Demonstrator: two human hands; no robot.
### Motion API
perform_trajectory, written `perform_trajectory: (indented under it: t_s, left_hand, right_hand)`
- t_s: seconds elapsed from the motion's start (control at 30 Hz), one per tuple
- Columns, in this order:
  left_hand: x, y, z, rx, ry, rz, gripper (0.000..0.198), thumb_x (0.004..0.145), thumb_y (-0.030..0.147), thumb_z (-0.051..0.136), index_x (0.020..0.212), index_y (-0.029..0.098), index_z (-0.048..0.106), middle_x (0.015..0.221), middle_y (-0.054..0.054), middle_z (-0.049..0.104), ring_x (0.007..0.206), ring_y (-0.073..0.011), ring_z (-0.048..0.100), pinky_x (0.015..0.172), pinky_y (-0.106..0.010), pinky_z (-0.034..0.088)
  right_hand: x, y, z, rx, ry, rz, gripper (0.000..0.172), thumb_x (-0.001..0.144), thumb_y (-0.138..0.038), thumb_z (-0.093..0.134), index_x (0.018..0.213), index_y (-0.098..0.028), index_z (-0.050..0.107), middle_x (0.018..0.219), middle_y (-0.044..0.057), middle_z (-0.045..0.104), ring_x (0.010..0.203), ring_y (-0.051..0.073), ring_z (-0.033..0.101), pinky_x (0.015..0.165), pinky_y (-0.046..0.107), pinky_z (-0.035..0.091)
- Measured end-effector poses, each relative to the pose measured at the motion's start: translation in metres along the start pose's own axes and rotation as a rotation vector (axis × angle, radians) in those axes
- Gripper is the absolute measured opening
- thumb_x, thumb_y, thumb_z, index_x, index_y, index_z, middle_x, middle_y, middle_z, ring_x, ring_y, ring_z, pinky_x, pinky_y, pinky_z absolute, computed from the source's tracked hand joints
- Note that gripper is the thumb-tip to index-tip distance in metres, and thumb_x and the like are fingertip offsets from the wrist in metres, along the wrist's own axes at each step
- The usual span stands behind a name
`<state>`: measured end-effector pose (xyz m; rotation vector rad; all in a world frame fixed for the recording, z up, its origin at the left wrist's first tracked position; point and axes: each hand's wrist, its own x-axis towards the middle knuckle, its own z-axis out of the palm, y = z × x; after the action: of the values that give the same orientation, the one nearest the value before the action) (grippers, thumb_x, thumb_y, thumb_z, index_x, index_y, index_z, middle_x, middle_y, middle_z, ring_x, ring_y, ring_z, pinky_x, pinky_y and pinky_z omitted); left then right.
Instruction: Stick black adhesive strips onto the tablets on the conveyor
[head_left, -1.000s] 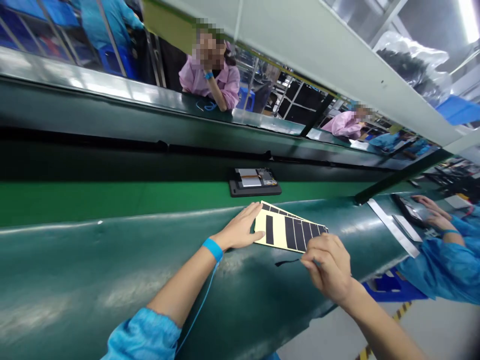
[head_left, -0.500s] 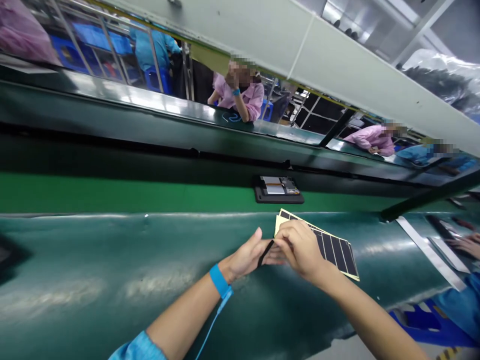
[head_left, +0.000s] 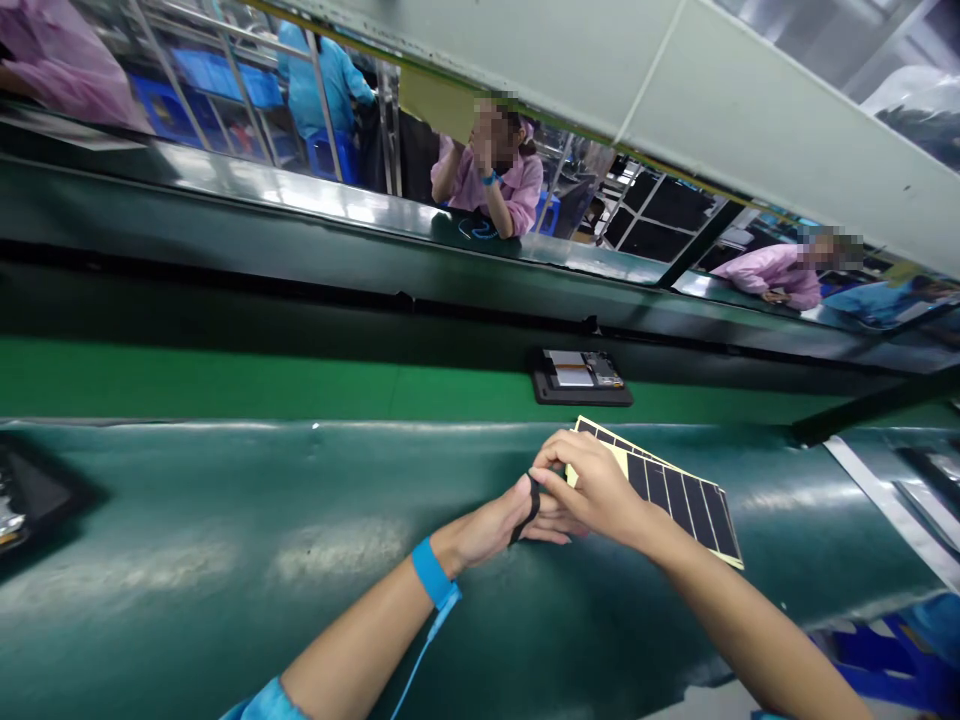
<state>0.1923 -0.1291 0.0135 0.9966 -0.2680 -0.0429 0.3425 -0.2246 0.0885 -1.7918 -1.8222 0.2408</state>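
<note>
A thin black adhesive strip (head_left: 533, 508) runs across the fingers of my left hand (head_left: 491, 528), curving slightly. The left thumb tip meets the strip's upper end, while the other fingers stretch out beneath it. My right hand (head_left: 592, 482) pinches that upper end between thumb and forefinger. Partly behind my right hand lie sheets of black strips on pale yellow backing (head_left: 679, 495), flat on the dark green bench mat (head_left: 262, 490). A blue wrist strap (head_left: 433, 572) with a cord circles my left wrist.
An opened flat device (head_left: 583, 378) with exposed inner parts lies on the green belt (head_left: 420, 388) beyond my hands. Another dark device (head_left: 37, 500) sits at the left edge. A slanted dark post (head_left: 862, 405) and a long white strip (head_left: 877, 500) stand to the right. Co-workers sit across the line.
My left thumb has come in against the strip's upper end, and the strip now bends. The view has shifted left, bringing the device at the left edge further into sight.
</note>
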Motion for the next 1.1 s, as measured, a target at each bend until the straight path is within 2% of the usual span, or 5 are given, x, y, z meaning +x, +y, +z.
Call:
perform_trajectory:
  t_s: [0.2,0.37,0.5,0.87,1.1]
  left_hand:
    - [-0.030,0.019,0.002,0.301,0.115,-0.012,0.080,0.095,0.070,0.050,0.154,0.016,0.044,0.151,-0.019,0.052,0.138,-0.0337,0.053,0.116,-0.052,0.040]
    - [-0.063,0.026,-0.012,1.223,0.504,-0.070,0.067,0.092,0.042,0.066,0.152,0.020,0.045,0.157,-0.016,0.046,0.145,-0.0333,0.044,0.121,-0.056,0.034]
    - [-0.087,0.017,-0.034,1.400,0.734,-0.056,0.052,0.095,0.032,0.059,0.145,0.020,0.054,0.155,-0.016,0.048,0.147,-0.0367,0.040,0.121,-0.064,0.028]
    - [-0.100,0.021,-0.025,0.651,0.801,0.157,0.074,0.100,0.071,0.027,0.131,0.015,0.064,0.123,-0.022,0.071,0.099,-0.0321,0.073,0.083,-0.046,0.058]
    - [-0.107,0.026,-0.031,-0.426,0.652,0.411,0.088,0.087,0.086,0.034,0.145,0.022,0.052,0.154,-0.018,0.050,0.144,-0.0412,0.042,0.115,-0.065,0.031]
  right_hand:
    - [0.010,0.009,0.011,0.287,0.079,0.224,0.013,0.096,-0.034,0.061,0.097,-0.022,0.064,0.088,0.001,0.066,0.082,0.016,0.059,0.079,0.031,0.046]
    - [0.018,0.014,0.047,0.437,0.130,0.286,0.020,0.095,-0.040,0.058,0.092,-0.021,0.065,0.084,0.002,0.067,0.078,0.016,0.060,0.076,0.030,0.049]
    - [0.029,0.010,0.094,0.498,0.123,0.283,0.025,0.095,-0.042,0.057,0.086,-0.020,0.065,0.077,0.001,0.067,0.070,0.015,0.059,0.069,0.028,0.049]
    - [0.036,0.019,0.155,0.495,0.142,0.240,0.034,0.096,-0.048,0.055,0.083,-0.020,0.066,0.064,0.000,0.064,0.055,0.014,0.055,0.055,0.025,0.045]
    - [0.032,0.022,0.154,0.482,0.109,0.246,0.025,0.097,-0.040,0.056,0.086,-0.020,0.067,0.068,-0.001,0.065,0.059,0.014,0.056,0.059,0.026,0.045]
